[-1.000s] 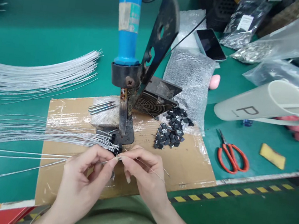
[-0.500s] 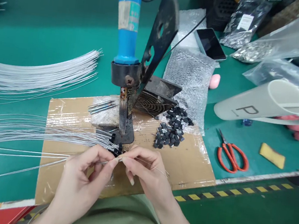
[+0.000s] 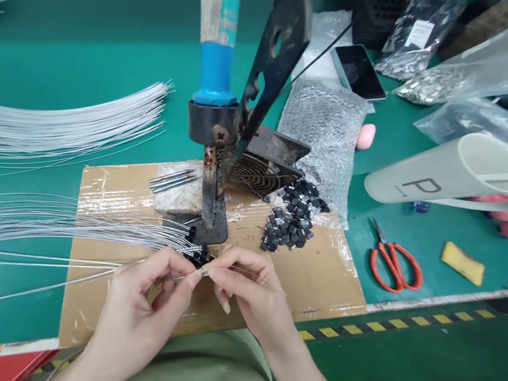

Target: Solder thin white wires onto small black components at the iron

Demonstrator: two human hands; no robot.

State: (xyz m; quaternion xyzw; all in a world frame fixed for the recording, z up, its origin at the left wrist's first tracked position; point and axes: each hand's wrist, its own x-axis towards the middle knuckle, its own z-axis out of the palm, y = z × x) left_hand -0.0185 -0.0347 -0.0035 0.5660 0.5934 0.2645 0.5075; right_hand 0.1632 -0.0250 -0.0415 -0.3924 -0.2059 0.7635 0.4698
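My left hand (image 3: 142, 303) is closed in a pinch of thumb and forefinger on a thin white wire (image 3: 83, 280), which trails off to the left. Fingertip to fingertip with it, my right hand (image 3: 257, 298) pinches the wire's end. A very fine strand shows beside the right fingers. What exactly lies between the tips is too small to make out. Just beyond my hands, a row of white wires (image 3: 124, 236) ends in small black connectors (image 3: 201, 253). Above them a blue-handled soldering iron (image 3: 214, 76) points down in a black metal stand (image 3: 277, 46).
Loose black connector pieces (image 3: 289, 228) lie on the cardboard (image 3: 326, 278) beside a small fan (image 3: 266, 164). A bundle of white wires (image 3: 82, 125) rests at left. Rightward are red-handled scissors (image 3: 395, 264), a yellow sponge (image 3: 463, 263), a white mug (image 3: 439, 175) and a phone (image 3: 359, 73).
Both hands keep the same pinch at nearly the same spot. The view has shifted very slightly; nothing else has visibly moved.
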